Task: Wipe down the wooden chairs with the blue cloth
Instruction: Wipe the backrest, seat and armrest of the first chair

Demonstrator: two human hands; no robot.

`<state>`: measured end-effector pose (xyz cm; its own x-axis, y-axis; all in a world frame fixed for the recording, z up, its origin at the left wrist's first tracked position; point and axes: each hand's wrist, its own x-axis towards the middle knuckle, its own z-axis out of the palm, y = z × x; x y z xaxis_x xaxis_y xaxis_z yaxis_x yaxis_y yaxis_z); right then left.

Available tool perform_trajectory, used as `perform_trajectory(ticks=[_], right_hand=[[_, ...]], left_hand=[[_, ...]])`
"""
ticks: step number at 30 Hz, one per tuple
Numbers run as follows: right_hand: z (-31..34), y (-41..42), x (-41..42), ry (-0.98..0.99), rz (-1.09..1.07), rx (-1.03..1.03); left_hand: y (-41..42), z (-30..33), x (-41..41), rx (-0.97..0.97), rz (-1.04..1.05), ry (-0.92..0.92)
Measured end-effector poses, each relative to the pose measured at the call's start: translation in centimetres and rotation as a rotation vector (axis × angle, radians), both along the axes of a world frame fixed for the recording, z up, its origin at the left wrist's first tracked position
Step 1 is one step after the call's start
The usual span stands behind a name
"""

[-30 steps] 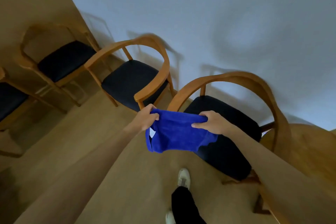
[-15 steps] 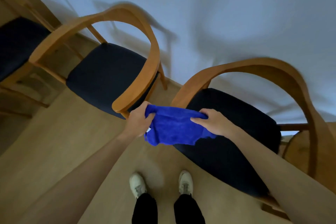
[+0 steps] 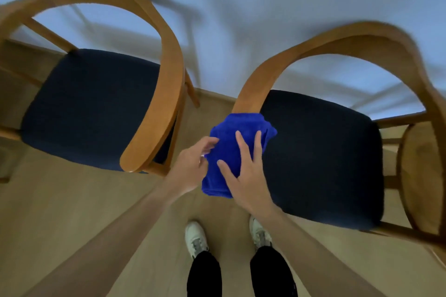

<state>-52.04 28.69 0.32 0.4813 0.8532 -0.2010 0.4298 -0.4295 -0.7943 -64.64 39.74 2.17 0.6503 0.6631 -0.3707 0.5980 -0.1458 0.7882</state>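
The blue cloth (image 3: 231, 149) lies folded over the front end of the left armrest of the right wooden chair (image 3: 350, 38), which has a dark seat. My right hand (image 3: 243, 173) rests flat on the cloth with straight, spread fingers. My left hand (image 3: 193, 166) touches the cloth's left edge with its fingers loosely extended. A second wooden chair (image 3: 169, 79) with a dark seat stands to the left, its right armrest close to my left hand.
A pale wall runs behind both chairs. The floor (image 3: 72, 212) is light wood. My feet in white shoes (image 3: 195, 239) stand between the chairs. A round wooden piece (image 3: 420, 176) sits at the right edge beside the right chair.
The cloth went from being stretched between both hands to lying bunched on the right chair's armrest. My right hand opened flat on it, and the view moved closer to the chairs.
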Motion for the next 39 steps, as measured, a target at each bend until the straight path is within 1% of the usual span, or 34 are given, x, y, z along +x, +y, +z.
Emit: perform_trajectory(ticks=[3, 6, 9, 11, 13, 17, 21, 26, 31, 33, 35, 37, 39], right_hand=[[-0.8, 2.2, -1.2, -0.102, -0.103, -0.085], [-1.2, 7.2, 2.1, -0.130, -0.120, -0.200], [-0.7, 12.5, 5.3, -0.124, -0.263, -0.249], [-0.7, 14.0, 6.0, -0.153, -0.322, -0.263], [-0.6, 13.1, 5.2, -0.210, -0.323, -0.261], [-1.0, 6.1, -0.2, -0.292, -0.238, -0.206], [-1.5, 1.8, -3.4, -0.215, -0.195, -0.213], [-0.8, -1.4, -6.0, -0.148, -0.115, -0.208], [-0.5, -5.3, -8.6, -0.092, -0.027, -0.207], [-0.4, -5.3, -8.9, -0.081, -0.022, -0.208], [-0.3, -3.8, -8.6, -0.115, -0.019, -0.203], [-0.5, -1.0, -7.6, -0.131, -0.034, -0.196], [-0.9, 2.6, -6.0, -0.104, -0.077, -0.180]], left_hand=[[1.5, -0.4, -0.7, 0.002, 0.012, -0.051], [4.5, -0.7, -0.9, 0.041, 0.046, -0.027], [6.7, -0.8, -0.7, 0.046, 0.119, -0.036], [7.1, -0.8, -0.3, 0.053, 0.118, -0.045], [7.3, -0.9, 0.3, 0.044, 0.112, -0.058], [7.8, -1.8, 1.3, 0.017, 0.121, -0.044], [7.8, -2.5, 3.3, 0.003, 0.112, -0.006], [7.3, -2.3, 5.9, 0.001, 0.112, -0.022], [7.4, -1.7, 6.1, -0.006, 0.125, -0.040], [7.6, -1.7, 5.6, -0.021, 0.136, -0.034], [7.8, -1.8, 4.6, -0.023, 0.130, -0.030], [8.3, -1.8, 3.3, -0.024, 0.145, -0.031], [8.5, -1.8, 1.9, -0.009, 0.176, -0.038]])
